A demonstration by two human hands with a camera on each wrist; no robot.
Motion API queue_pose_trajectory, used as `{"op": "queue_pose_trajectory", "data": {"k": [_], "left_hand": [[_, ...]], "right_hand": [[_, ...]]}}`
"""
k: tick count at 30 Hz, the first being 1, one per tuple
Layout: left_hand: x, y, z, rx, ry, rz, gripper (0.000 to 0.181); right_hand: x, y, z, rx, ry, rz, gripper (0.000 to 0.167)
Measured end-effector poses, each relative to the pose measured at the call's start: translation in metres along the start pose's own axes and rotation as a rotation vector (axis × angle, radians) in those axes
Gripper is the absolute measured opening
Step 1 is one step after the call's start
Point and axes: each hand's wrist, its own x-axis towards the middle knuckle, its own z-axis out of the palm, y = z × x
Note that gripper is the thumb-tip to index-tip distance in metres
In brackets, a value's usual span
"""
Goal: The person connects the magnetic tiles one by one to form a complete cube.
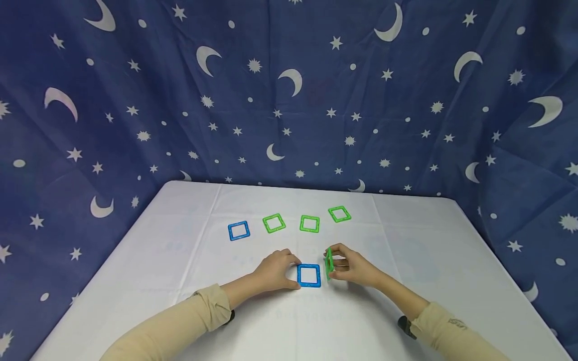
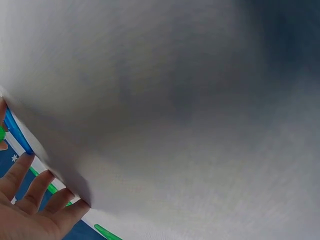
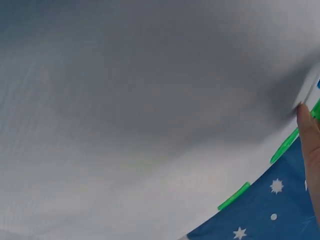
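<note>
A blue square frame-like magnetic tile (image 1: pixel 309 285) lies flat on the white table in the head view. My left hand (image 1: pixel 275 271) holds it from the left side, with a fingertip at its upper left corner and the thumb at its lower left corner. Just right of that tile, my right hand (image 1: pixel 352 265) pinches a green square magnetic tile (image 1: pixel 330 263) and keeps it upright on edge, a small gap away from the blue one. In the left wrist view, the index fingertip touches the blue tile (image 2: pixel 19 134). Only part of the right hand (image 3: pixel 311 150) shows in the right wrist view.
Farther back lie a blue square tile (image 1: pixel 240 237) and three green square tiles, at left (image 1: pixel 277 229), middle (image 1: pixel 309 230) and right (image 1: pixel 343 219). A blue curtain (image 1: pixel 316 140) with moons and stars hangs behind the white table (image 1: pixel 180 311).
</note>
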Motion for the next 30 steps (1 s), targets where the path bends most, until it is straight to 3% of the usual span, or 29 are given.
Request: {"op": "queue_pose_trajectory", "data": {"k": [4, 20, 30], "left_hand": [[0.002, 0.001, -0.001, -0.007, 0.006, 0.007, 0.051], [0.006, 0.001, -0.002, -0.019, 0.017, 0.01, 0.05], [0.005, 0.002, -0.003, -0.013, -0.002, -0.01, 0.05]], "right_hand": [[0.001, -0.003, 0.004, 0.018, 0.006, -0.014, 0.053], [0.001, -0.006, 0.011, -0.121, 0.008, -0.038, 0.049], [0.002, -0.01, 0.016, -0.143, -0.01, -0.034, 0.051]]}}
